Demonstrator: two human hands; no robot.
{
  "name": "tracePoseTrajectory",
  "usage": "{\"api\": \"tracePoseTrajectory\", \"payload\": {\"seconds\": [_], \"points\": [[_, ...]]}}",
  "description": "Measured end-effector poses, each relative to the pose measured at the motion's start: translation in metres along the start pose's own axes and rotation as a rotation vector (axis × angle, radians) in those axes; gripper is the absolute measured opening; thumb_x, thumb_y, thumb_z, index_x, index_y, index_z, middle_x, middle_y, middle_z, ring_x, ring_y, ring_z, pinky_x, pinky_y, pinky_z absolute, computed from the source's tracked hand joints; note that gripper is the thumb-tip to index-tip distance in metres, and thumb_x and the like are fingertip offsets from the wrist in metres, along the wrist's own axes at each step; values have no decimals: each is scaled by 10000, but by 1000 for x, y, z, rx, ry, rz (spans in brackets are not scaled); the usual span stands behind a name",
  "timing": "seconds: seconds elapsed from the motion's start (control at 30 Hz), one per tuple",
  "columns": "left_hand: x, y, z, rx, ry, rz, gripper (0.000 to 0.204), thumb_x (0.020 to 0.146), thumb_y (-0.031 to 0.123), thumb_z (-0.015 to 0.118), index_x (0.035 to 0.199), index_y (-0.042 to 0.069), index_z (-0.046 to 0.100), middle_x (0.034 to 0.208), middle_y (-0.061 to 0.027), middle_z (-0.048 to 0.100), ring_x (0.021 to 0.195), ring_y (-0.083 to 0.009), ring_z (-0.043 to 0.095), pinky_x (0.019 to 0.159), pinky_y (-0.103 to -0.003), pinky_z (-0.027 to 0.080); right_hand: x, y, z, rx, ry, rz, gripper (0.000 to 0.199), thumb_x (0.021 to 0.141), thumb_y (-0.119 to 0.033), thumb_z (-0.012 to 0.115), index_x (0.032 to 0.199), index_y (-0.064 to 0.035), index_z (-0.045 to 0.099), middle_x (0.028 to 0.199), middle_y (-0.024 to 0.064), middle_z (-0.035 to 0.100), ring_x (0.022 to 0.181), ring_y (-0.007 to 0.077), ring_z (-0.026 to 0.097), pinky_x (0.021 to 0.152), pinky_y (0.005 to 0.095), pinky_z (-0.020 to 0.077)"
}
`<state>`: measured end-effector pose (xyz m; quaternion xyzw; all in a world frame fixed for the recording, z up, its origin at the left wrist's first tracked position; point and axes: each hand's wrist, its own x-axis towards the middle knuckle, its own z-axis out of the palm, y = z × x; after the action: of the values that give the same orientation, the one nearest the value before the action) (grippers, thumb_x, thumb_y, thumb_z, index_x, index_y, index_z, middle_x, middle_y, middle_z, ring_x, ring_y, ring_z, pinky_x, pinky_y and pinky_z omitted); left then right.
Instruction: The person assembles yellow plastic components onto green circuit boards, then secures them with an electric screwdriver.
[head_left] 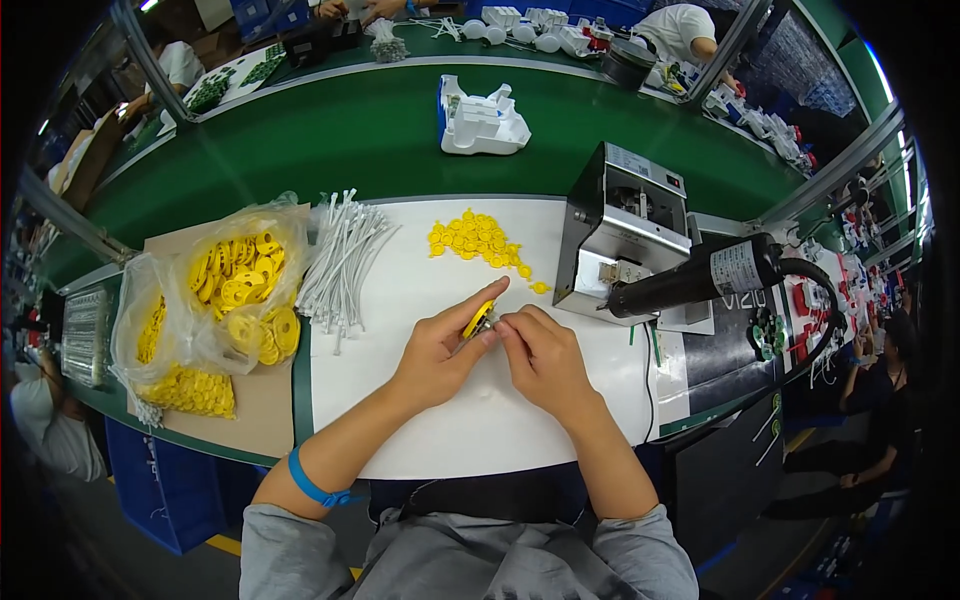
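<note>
Above the white work sheet (pixel 400 430), my left hand (pixel 440 345) is closed around the edge of a yellow round plastic part (pixel 478 322) held tilted. The fingers of my right hand (pixel 548 352) are pinched together against the part's near right side, where a small greyish piece shows. What exactly the right fingertips hold is too small to make out. Just beyond my hands lies a loose pile of small yellow plastic pieces (pixel 478 238), trailing toward the right.
Left are a bundle of white cables (pixel 345 255) and plastic bags of yellow parts (pixel 245 275). Right stand a metal-cased machine (pixel 625 235) and a black corded cylindrical tool (pixel 690 280). A white plastic housing (pixel 485 125) sits on the green belt (pixel 340 130); people work beyond.
</note>
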<state>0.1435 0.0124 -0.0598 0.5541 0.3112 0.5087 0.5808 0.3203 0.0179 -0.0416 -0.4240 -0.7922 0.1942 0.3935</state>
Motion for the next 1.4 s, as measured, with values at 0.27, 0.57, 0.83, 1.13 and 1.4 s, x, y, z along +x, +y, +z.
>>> {"api": "tracePoseTrajectory", "payload": {"seconds": [0.27,0.57,0.83,1.13,1.4], "points": [[5,-3,13,-44,-94,-3,545,1001,-25,554,1525,14,410,1537,-180,482,1404,-237,474,1177,-352,357,-8,12,-17,140,59,60,44,889,13,689,928,28,704,786,105,672,590,172,616,527,291,460],[14,-21,80,-782,-444,-387,342,1036,235,589,1256,-26,578,1542,-297,419,1477,-321,382,1211,-419,272,-50,38,-136,493,-502,716,178,802,-175,853,852,-14,793,745,47,740,612,96,646,581,240,524],[-1,-9,243,-217,-620,-281,710,983,141,632,1596,65,281,1665,-242,208,1528,-329,279,1208,-410,253,-174,19,-274,558,-202,522,240,899,-148,788,1082,-11,715,859,91,734,752,168,707,684,288,553],[-9,12,250,237,-275,-262,991,920,708,569,1576,11,310,1498,-243,494,1337,-344,545,1114,-462,420,-437,132,-605,429,227,1104,200,983,-162,665,1116,-26,726,939,48,730,804,123,677,717,275,555],[41,83,268,1145,398,74,314,994,208,622,1119,-62,723,1175,-204,710,1049,-282,676,910,-375,549,-674,320,-810,-239,1394,1347,241,1016,-197,614,1125,1,694,803,57,682,617,134,628,539,289,540]]}}
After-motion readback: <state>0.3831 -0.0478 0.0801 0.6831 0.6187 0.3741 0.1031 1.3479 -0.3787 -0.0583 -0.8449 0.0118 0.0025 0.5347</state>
